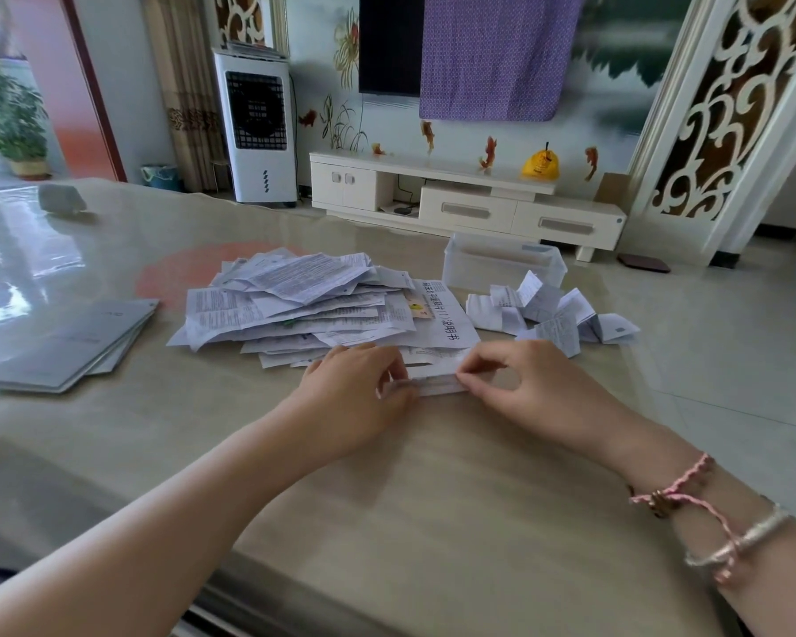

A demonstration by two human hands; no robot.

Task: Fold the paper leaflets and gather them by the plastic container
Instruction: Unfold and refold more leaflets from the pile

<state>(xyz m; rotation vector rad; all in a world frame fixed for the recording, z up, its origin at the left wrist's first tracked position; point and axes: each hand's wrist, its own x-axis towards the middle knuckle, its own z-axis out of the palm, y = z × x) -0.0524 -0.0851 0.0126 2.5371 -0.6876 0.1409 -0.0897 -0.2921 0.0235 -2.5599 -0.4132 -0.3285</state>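
- Living-room setting: a glossy beige worktop [433,475] fills the foreground, with a white TV cabinet [469,200] and an air cooler [256,126] against the far wall.
- At mid-worktop lies a loose heap of unfolded leaflets [304,301]. To its right, just in front of the clear plastic container [502,264], sits a small cluster of folded leaflets [557,314].
- Between the hands, at the near edge of the heap, is the leaflet in hand [433,381], already doubled into a narrow strip and lying flat.
- The left hand [355,397] has its fingers curled over the strip's left end, holding it down; the right hand [520,383] pinches the right end between thumb and forefinger. So each grip is closed on the same leaflet.
- Judged step: creasing or making the next fold, with much of the heap still to do.
- To do it well, I would keep the left hand pinning the paper so it cannot slide on the slick surface, line up the edges before pressing, then run a fingertip along the fold to set it sharply.
- A weak crease would likely spring open, as some pieces by the container look half-unfolded.
- Once flat, it belongs with the cluster beside the container, well clear of the unfolded heap so the two do not mix.
- A stack of grey booklets [79,347] rests at far left, apart from the work.
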